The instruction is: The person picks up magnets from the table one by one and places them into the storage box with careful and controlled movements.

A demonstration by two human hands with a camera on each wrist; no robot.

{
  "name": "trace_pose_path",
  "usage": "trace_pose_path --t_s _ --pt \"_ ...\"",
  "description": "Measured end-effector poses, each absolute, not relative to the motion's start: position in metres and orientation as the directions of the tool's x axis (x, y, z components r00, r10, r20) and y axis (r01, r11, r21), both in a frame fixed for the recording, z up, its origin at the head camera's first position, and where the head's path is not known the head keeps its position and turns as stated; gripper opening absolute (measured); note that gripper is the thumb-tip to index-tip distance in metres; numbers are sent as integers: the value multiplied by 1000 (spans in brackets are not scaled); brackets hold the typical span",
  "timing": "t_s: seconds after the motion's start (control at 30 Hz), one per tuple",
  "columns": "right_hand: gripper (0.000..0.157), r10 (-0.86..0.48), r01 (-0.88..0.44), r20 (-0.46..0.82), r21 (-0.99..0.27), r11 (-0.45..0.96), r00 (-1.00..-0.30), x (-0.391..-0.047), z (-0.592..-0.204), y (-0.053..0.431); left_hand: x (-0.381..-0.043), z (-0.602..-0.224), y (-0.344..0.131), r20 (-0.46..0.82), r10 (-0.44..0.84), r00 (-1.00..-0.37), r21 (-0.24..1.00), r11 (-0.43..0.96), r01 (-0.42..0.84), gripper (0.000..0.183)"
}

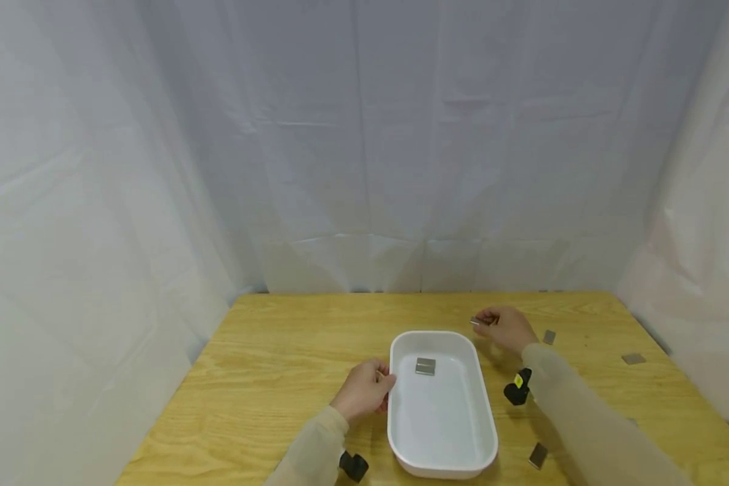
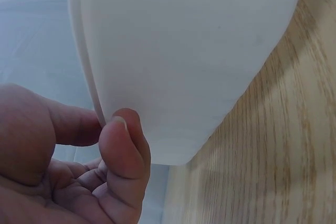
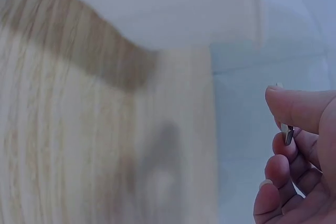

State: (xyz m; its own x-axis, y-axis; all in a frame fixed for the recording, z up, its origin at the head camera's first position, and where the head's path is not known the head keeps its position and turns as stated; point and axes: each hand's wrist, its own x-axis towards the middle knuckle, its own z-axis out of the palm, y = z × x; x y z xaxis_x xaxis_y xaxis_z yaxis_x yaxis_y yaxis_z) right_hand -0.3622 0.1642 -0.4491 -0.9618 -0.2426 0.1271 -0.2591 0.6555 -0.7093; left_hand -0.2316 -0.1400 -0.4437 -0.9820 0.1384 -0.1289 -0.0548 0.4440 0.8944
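Observation:
A white rectangular tray (image 1: 443,418) with rounded corners stands on the wooden table. My left hand (image 1: 364,389) pinches the rim on its left side, thumb and fingers to either side of the edge, as the left wrist view shows. Inside the tray, toward its far end, lies a small flat grey metal plate (image 1: 425,366). Beyond the tray's far right corner, my right hand (image 1: 505,329) pinches another small metal plate (image 1: 475,321) between thumb and fingers, above the table. In the right wrist view this metal plate (image 3: 286,134) is mostly hidden by the thumb and fingers.
More small metal plates lie on the table to the right: one near the right wrist (image 1: 549,337), one farther right (image 1: 633,359), one near the front (image 1: 538,456). White sheeting (image 1: 364,148) hangs behind and at both sides of the table (image 1: 279,364).

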Motion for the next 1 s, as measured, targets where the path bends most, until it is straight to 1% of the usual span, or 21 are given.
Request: trace_pose_path --t_s 0.2,0.57,0.87,1.0 --pt "32 -265 -288 148 -721 630 -953 -354 -436 164 -233 -443 -141 -117 138 -984 890 453 -42 14" --pt "25 -307 -364 217 -723 587 -927 -331 -421 149 -231 -444 -140 -102 141 -985 886 463 -25 13" --pt "19 -363 -474 314 -687 551 -877 -311 -404 133 -232 -445 -141 -104 146 -984 888 459 -26 14" --pt "18 -380 -509 344 -661 552 -859 -304 -399 128 -232 -445 -141 -106 147 -983 887 461 -27 14"
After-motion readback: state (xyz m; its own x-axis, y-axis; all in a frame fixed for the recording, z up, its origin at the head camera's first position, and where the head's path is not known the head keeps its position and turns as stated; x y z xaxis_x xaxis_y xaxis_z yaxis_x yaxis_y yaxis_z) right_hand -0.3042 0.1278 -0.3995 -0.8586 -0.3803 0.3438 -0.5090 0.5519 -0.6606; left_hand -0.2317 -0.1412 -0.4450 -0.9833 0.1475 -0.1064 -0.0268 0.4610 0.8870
